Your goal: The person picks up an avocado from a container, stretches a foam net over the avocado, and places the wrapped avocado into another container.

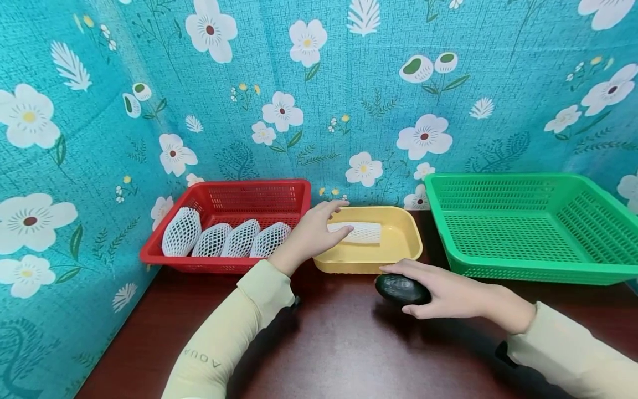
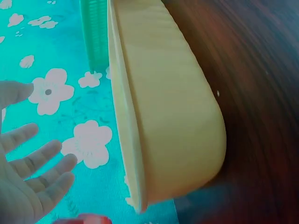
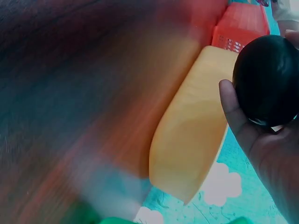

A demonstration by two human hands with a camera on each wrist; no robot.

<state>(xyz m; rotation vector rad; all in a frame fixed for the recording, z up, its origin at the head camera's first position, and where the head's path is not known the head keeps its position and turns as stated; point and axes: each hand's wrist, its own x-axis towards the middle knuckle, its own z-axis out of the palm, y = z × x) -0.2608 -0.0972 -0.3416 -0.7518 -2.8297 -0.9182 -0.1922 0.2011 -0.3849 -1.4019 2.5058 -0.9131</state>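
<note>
My right hand [image 1: 438, 288] grips a dark, glossy avocado [image 1: 402, 289] above the table, just in front of the yellow tray [image 1: 349, 267]. In the right wrist view the thumb lies along the side of this avocado [image 3: 266, 79]. My left hand [image 1: 319, 227] reaches over the left end of the tray, its fingers spread and holding nothing. Below its thumb, a white foam net sleeve [image 1: 366, 233] lies flat in the tray, partly hidden by the hand. The left wrist view shows the same hand [image 2: 37, 172] beside the tray's outer wall [image 2: 173, 107].
On the left, a red basket [image 1: 249, 188] holds several dark fruits in white foam nets [image 1: 181, 233]. A green basket [image 1: 508, 235] stands at the right. Behind everything hangs a blue flowered cloth [image 1: 339, 100]. The dark wooden table [image 1: 329, 343] extends in front.
</note>
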